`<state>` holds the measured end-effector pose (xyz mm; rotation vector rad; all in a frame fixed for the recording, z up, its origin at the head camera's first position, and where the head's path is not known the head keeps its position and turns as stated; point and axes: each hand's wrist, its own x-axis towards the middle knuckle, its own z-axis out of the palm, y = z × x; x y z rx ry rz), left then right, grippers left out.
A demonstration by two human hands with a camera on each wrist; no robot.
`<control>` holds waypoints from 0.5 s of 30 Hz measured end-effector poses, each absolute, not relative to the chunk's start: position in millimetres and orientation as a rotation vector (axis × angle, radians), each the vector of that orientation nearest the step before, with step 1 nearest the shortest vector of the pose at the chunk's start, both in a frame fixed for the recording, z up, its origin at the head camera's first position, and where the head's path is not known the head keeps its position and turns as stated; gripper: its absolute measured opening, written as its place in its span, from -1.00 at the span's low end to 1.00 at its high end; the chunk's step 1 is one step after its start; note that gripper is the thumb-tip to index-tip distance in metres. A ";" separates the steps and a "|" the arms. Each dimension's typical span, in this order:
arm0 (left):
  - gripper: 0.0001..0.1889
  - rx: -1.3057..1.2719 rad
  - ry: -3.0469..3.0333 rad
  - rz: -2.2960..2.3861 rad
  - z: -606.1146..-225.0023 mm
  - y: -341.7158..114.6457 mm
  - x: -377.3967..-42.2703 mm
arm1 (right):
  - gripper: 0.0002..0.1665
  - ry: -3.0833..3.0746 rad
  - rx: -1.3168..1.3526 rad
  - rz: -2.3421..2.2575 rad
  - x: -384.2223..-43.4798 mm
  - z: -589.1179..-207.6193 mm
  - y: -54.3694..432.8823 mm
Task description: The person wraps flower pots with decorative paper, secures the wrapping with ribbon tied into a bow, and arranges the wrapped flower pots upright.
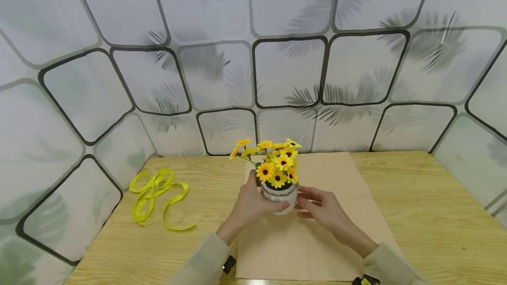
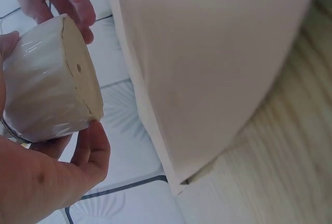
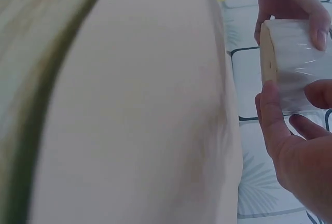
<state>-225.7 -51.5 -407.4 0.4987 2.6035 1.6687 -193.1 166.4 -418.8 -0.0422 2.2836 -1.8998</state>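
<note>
The white pot point(image 1: 272, 195), glossy and rounded with a flat, matte, cream base pierced by a small hole, holds thin-petalled yellow flowers point(image 1: 279, 162). It is raised above smooth tan paper point(image 1: 317, 250) on the wood-grained worktop point(image 1: 431, 201). The left hand point(image 1: 251, 202) grips it, thumb across the front; the right hand's point(image 1: 326, 211) curled fingers hold its right side and base edge.

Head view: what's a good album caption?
Left hand grips a white pot of yellow flowers above brown paper, right hand against the pot, yellow ribbon on the table.
</note>
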 end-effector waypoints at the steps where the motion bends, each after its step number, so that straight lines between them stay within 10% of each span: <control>1: 0.01 0.505 2.605 1.665 -408.1 -49.6 -225.2 | -0.41 2.283 -0.039 -1.902 -192.4 -419.3 167.2; 15: -0.03 0.555 2.581 1.589 -413.3 -11.8 -229.6 | -0.49 2.513 -0.027 -1.761 -172.6 -425.1 212.2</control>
